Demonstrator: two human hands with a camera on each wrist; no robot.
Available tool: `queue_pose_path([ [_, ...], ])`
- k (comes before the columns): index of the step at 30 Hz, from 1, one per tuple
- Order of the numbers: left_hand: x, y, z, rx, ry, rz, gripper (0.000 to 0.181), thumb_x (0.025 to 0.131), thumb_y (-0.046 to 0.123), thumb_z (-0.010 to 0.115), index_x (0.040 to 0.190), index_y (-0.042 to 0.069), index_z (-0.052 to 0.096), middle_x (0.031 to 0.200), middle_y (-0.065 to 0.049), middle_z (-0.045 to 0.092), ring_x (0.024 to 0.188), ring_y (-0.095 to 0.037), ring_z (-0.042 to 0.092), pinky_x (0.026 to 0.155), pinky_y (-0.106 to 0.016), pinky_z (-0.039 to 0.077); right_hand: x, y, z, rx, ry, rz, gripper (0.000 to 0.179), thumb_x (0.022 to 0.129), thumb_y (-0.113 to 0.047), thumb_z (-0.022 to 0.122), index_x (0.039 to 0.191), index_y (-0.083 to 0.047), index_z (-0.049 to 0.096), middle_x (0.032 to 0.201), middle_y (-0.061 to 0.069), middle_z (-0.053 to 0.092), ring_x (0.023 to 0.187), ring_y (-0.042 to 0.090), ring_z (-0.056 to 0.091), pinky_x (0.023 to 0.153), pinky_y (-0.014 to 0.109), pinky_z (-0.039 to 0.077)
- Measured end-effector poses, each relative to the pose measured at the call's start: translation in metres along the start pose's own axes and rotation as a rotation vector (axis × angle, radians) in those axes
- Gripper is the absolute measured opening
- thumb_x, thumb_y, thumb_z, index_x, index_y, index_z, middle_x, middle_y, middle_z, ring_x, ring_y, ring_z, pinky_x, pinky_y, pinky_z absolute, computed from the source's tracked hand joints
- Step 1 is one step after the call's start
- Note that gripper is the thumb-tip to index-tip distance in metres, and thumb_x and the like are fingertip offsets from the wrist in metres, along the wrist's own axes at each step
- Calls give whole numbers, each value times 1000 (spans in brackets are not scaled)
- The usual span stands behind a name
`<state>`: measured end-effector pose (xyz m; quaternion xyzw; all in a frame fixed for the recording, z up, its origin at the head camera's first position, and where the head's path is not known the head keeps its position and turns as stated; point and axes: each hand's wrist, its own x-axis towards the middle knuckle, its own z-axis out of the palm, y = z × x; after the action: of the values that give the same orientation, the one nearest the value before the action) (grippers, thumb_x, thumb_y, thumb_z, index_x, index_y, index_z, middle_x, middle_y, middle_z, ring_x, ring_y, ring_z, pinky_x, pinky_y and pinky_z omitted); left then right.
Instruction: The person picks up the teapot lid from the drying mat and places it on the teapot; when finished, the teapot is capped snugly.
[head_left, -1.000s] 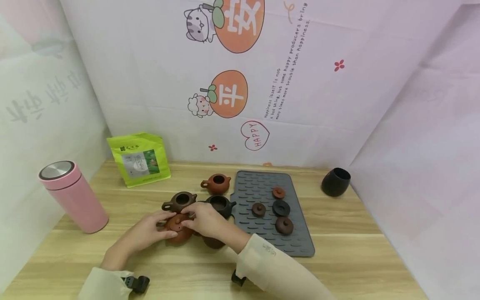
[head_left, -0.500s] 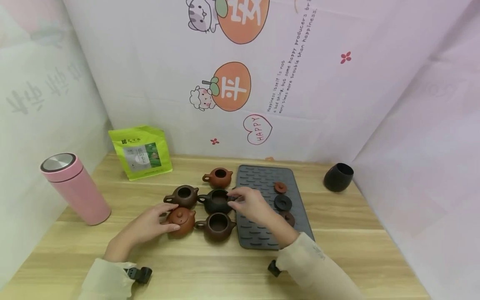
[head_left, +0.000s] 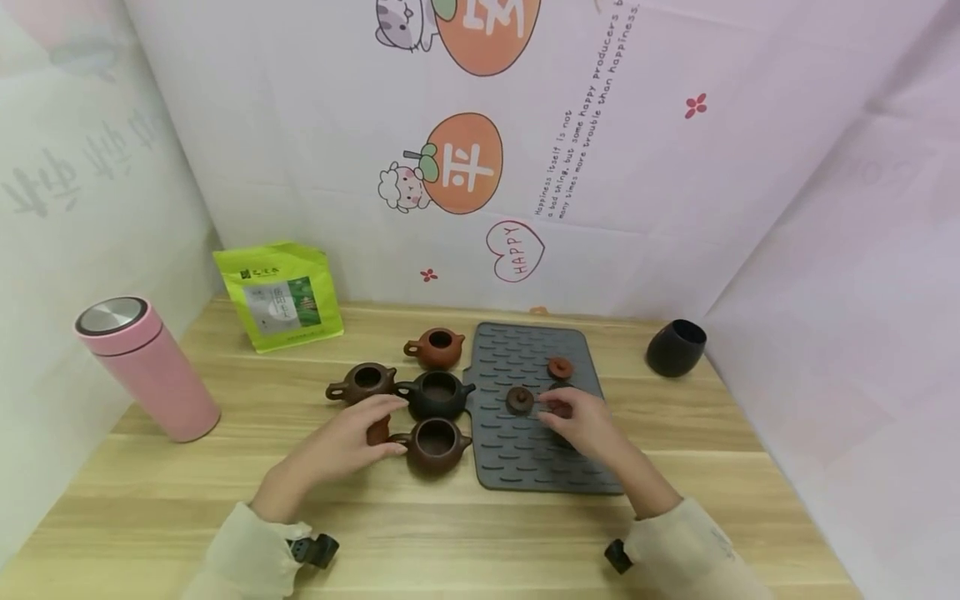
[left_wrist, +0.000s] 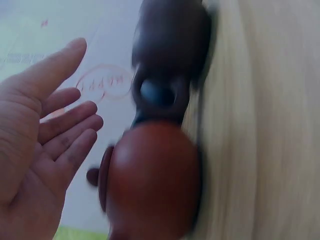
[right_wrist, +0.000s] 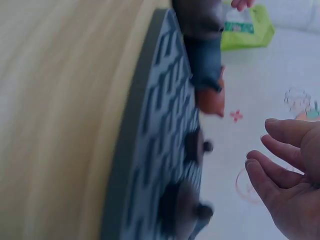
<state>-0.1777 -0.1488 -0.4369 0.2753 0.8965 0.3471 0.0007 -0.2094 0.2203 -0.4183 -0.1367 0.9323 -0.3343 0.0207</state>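
A reddish clay teapot (left_wrist: 155, 182) wears its lid; in the head view my left hand (head_left: 337, 442) mostly covers it. The left wrist view shows that hand with extended fingers, apart from the pot. Right of it sits a dark brown lidless teapot (head_left: 437, 450), with a black one (head_left: 437, 397) behind. Over the grey mat (head_left: 510, 475) hovers my right hand (head_left: 588, 427), fingers loosely bent and nothing held. A brown lid (head_left: 520, 401) lies just left of its fingertips, a red lid (head_left: 560, 367) farther back. Other dark lids are partly hidden beneath the hand.
Two more lidless teapots, one brown (head_left: 365, 382) and one reddish (head_left: 437, 348), stand farther back. A pink flask (head_left: 161, 375) and a green tea bag (head_left: 281, 300) are at the left. Right of the mat is a black cup (head_left: 675, 350).
My right hand has left the lidded reddish teapot and travelled right to above the lids on the mat. My left hand has come off that teapot and shifted slightly right.
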Motion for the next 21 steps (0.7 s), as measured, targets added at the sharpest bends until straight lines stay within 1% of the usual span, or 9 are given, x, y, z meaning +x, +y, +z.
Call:
queue_pose_path([
  [2, 5, 4, 6, 4, -21, -2, 59, 89, 30, 73, 136, 1, 54, 140, -21, 48, 129, -37, 45, 104, -51, 38, -4, 11, -4, 17, 1, 15, 28, 91, -10, 70, 117, 0, 67, 113, 15, 64, 98, 29, 64, 78, 40, 55],
  [5, 10, 8, 15, 7, -44, -29, 59, 89, 31, 74, 137, 1, 54, 140, -19, 49, 130, -35, 44, 104, -49, 38, -11, 26, -10, 24, -1, 23, 26, 91, -7, 69, 115, 3, 67, 112, 17, 64, 97, 30, 64, 75, 39, 55],
  [8, 14, 10, 23, 16, -54, -42, 59, 88, 29, 75, 136, 1, 54, 138, -16, 51, 129, -33, 45, 103, -47, 39, -15, 38, -14, 0, 10, 37, 24, 91, -8, 69, 113, 2, 68, 111, 16, 64, 97, 31, 63, 76, 41, 55],
  [10, 15, 10, 27, 27, -53, -40, 59, 87, 28, 76, 134, 0, 55, 136, -16, 53, 127, -31, 47, 102, -46, 40, -17, 45, -15, -25, 19, 42, 23, 91, -8, 70, 111, 1, 68, 110, 16, 64, 98, 33, 63, 78, 43, 55],
  [14, 18, 10, 33, 50, -48, -37, 58, 85, 28, 78, 131, -2, 58, 132, -17, 55, 124, -31, 50, 101, -45, 42, -17, 52, -14, -69, 30, 63, 21, 88, -10, 73, 107, -2, 71, 108, 15, 65, 96, 32, 63, 78, 46, 54],
  [17, 18, 9, 36, 50, -40, -46, 58, 84, 28, 79, 129, -2, 59, 131, -17, 56, 123, -31, 51, 99, -46, 43, -17, 57, -11, -77, 27, 86, 19, 87, -12, 75, 104, -4, 72, 106, 12, 66, 92, 30, 64, 75, 45, 54],
  [21, 19, 6, 39, 36, -23, -42, 58, 82, 28, 81, 128, -1, 60, 129, -16, 57, 121, -31, 52, 99, -46, 44, -16, 62, -6, -60, 34, 114, 15, 86, -13, 76, 100, -7, 72, 101, 7, 67, 89, 24, 64, 72, 40, 54],
])
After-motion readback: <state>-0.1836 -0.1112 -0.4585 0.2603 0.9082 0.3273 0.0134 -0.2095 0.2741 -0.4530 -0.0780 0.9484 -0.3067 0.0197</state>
